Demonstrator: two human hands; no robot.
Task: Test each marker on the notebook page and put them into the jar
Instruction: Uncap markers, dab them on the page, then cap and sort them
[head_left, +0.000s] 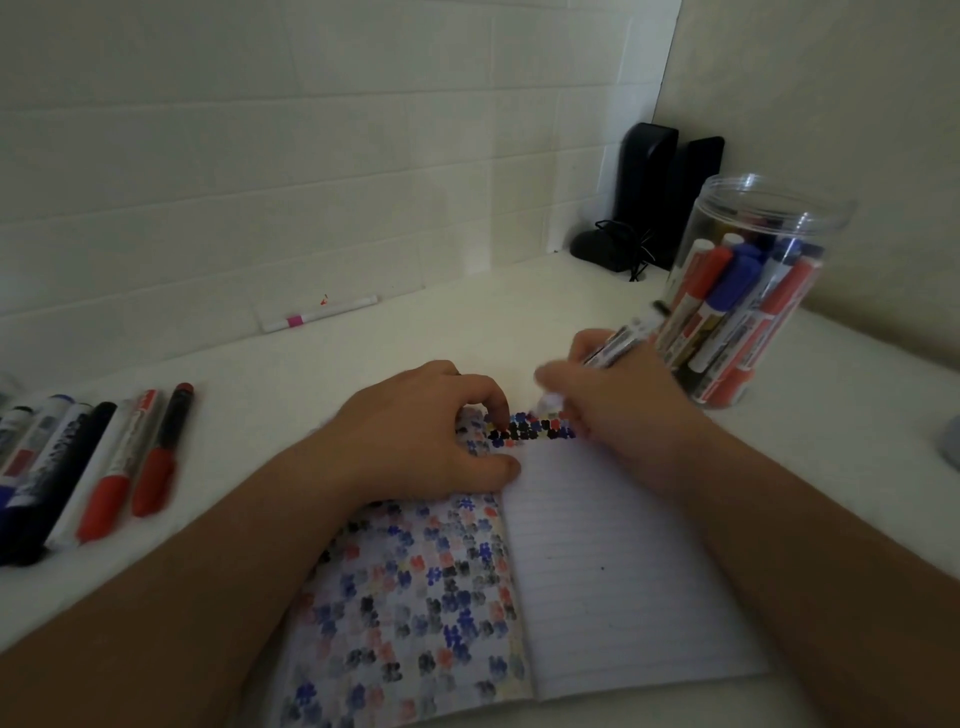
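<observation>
While the right hand (618, 400) gripped a marker (610, 351) with its fingers curled round the barrel, the tip pointed down at the top of the notebook (597, 561). The marker looked blurry, and its tip was at a row of dark, red and blue blots (530, 428) on the lined right page. Whether the tip touched the paper could not be told. The left hand (431, 431) rested on the top of the left page, with its fingers bent and the fingertips pressing on the paper by the fold. It held nothing. That left page was covered all over with small blue, red and black blots.

Just to the right of the right hand stood the clear jar (753, 291) with no lid on. Many red, blue and black markers stood inside it, leaning together.

Far to the left, a row of markers (93, 467) lay side by side on the white desk (363, 353). Some had red caps and some had dark ones.

Near the wall lay a thin white pen (319, 314) with a pink band. Two black speakers (665, 197) stood in the corner behind the jar.
</observation>
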